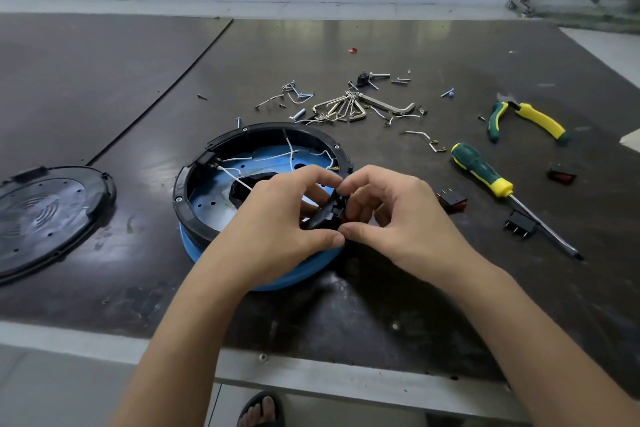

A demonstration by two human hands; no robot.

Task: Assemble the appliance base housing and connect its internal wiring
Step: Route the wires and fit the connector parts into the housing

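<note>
Base housing (277,128): middle of the surface (311,305), open side up so the white wires (242,159) are reachable. Left hand (277,218), right hand (398,215): fingers curled, both pinching a black part (322,218) at the near-right rim, likely seating it. Cover (45,215) parked left; screwdriver (481,170) right, within reach.

blue housing (207,208) with black rim, green-yellow screwdriver (483,172), white wires (277,157)

Soft, even overhead light; pale glare streaks on the dark counter (346,38)'s far side; sharp focus, edges bowed by wide-angle.
</note>
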